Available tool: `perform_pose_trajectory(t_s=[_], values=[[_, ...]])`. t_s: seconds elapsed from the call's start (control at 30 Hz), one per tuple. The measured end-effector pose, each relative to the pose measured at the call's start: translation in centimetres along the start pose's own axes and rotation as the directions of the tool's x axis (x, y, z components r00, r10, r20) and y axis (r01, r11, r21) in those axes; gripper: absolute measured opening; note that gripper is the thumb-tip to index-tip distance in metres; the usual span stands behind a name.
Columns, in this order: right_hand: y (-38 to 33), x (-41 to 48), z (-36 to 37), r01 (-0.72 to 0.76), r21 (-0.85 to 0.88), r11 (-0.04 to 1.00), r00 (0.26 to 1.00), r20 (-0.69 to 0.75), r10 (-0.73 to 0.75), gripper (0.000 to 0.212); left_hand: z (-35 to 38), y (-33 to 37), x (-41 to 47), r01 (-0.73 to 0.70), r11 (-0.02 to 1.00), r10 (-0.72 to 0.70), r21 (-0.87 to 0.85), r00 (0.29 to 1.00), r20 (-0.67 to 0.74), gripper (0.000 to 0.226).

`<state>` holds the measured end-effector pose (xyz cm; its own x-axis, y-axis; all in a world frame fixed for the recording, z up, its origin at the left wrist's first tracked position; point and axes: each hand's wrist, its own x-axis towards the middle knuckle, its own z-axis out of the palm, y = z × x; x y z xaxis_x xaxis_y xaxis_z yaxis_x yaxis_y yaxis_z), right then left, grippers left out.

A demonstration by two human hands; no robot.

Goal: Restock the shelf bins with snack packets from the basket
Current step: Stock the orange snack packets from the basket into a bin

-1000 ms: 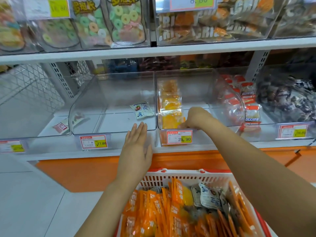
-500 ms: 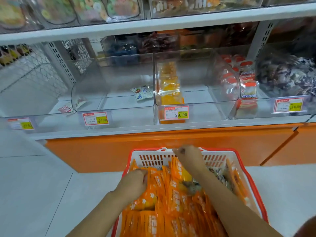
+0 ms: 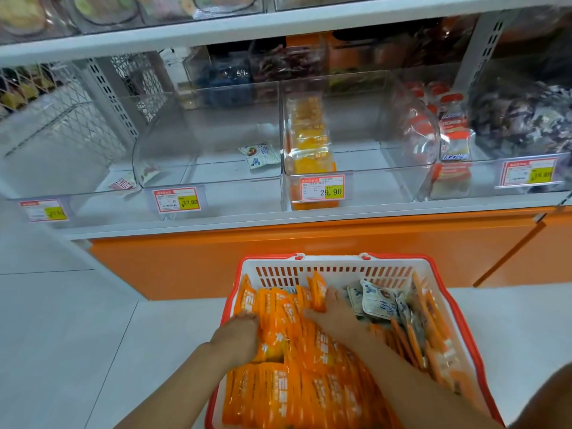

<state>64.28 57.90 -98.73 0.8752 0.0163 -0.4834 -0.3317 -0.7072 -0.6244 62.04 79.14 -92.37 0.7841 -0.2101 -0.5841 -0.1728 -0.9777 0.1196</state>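
A white shelf runs across the view on an orange base, with pale floor tiles in front of it. A row of clear plastic bins stands on the shelf. The left bin holds a single white packet lying near its right wall. The middle bin has only a short row of yellow packets standing against its left wall. The right bin shows red-topped packets. On the floor below the middle bin sits a red-rimmed white basket. It is heaped with orange packets on its left side and front, and a smaller cluster of white and blue packets lies toward its far right corner. Both bare hands are down in the basket. The left hand is at the basket's left wall, its fingers curled round the edge of a bunch of orange packets, the fingertips hidden among them. The right hand lies between the orange heap and the white and blue cluster, its fingers fairly straight and resting against the packets, with nothing pinched. A price tag reading 29.90 hangs on the middle bin's front, and a second tag on the left bin reads 17.80.
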Motion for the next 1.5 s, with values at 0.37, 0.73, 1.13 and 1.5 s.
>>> perform_pose_trajectory(t_s=[0.37,0.73,1.13,1.5], values=[[-5.2,-6.5,-4.1,0.611,0.02,0.791,0.77,-0.246,-0.588,0.044,-7.8,3.6,-1.8,0.085,0.165,-0.04,-0.983,0.996,0.08,0.042],[-10.4,-10.9,-12.2,0.608,0.589,0.533,0.776,-0.582,-0.243,0.027,-12.8,5.2,-5.4,-0.406,0.138,0.128,-0.903,0.912,-0.391,0.022],[-16.2,-9.2,-21.4,0.526,0.5,0.687,0.846,-0.387,-0.366,0.013,-17.1,7.0,-5.0,-0.618,0.526,-0.067,-0.584,0.655,-0.753,0.014],[-20.1,1.2,-27.2,0.314,0.313,0.896,0.931,-0.286,-0.226,0.008,-16.3,5.7,-1.1,-0.28,0.948,0.043,-0.154,0.587,-0.808,0.056]])
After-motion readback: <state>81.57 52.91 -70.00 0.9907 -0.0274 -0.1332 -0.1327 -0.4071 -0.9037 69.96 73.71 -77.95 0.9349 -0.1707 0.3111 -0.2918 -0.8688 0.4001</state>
